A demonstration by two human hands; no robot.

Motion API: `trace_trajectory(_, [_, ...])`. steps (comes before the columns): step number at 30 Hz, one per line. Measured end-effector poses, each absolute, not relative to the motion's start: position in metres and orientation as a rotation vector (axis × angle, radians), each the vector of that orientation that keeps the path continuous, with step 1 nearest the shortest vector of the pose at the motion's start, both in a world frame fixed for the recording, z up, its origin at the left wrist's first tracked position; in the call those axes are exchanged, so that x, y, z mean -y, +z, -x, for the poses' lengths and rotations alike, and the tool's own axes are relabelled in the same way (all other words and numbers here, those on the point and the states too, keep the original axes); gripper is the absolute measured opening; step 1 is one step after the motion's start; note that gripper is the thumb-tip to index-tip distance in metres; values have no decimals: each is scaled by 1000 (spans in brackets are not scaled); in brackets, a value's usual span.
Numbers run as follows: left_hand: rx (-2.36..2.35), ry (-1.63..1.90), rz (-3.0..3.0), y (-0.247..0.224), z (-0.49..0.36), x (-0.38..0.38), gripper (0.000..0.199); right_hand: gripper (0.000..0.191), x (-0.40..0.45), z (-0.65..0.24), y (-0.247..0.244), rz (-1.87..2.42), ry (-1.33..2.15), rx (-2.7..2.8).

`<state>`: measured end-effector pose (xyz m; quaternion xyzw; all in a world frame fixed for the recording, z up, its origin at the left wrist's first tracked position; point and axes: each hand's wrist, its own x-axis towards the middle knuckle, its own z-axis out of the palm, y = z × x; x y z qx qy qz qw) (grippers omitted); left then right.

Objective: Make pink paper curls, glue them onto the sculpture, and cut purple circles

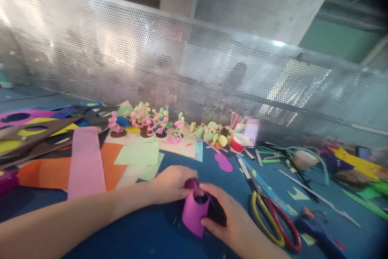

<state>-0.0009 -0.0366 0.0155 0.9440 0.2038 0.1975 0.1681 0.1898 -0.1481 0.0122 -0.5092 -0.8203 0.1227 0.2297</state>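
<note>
A strip of purple paper [194, 215], curled into a tapered tube, stands over the blue table in front of me. My left hand [175, 184] pinches the curled far end of this paper at the upper left. On the other side my right hand [226, 212] grips the tube, fingers over the top rim and thumb against its lower wall. The fingertips inside the curl are partly hidden. Beside my right hand lie scissors [269, 218] with one yellow and one red handle, blades pointing away. Two purple paper ovals [223, 163] rest beyond my hands.
Small spiral paper figures [176, 133] stand at the back. Green paper sheets [138, 153], a pink strip [85, 162] and cut coloured sheets lie left. A red-and-white cup [237, 144] and scraps are further right. A perforated metal screen [194, 69] closes the far side.
</note>
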Motion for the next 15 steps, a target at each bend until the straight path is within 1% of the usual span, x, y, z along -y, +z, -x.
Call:
trace_trajectory(4, [-593,470,-2536,26,2,43,19,37,146,-188,6,1360,319,2200])
trace_trajectory(5, [-576,453,-2457,31,3,47,19,33,146,-188,6,1360,341,2153])
trace_trajectory(9, [-484,377,-2029,48,6,66,31,11,145,-188,6,1326,556,1925])
trace_trajectory(11, [-445,400,-1887,50,6,73,38,10,146,-187,6,1324,644,1803])
trace_trajectory(13, [-434,444,-1866,47,5,77,44,13,146,-186,5,1334,738,1693])
trace_trajectory(15, [-465,494,-1934,41,1,80,66,15,146,-185,4,1313,844,1644])
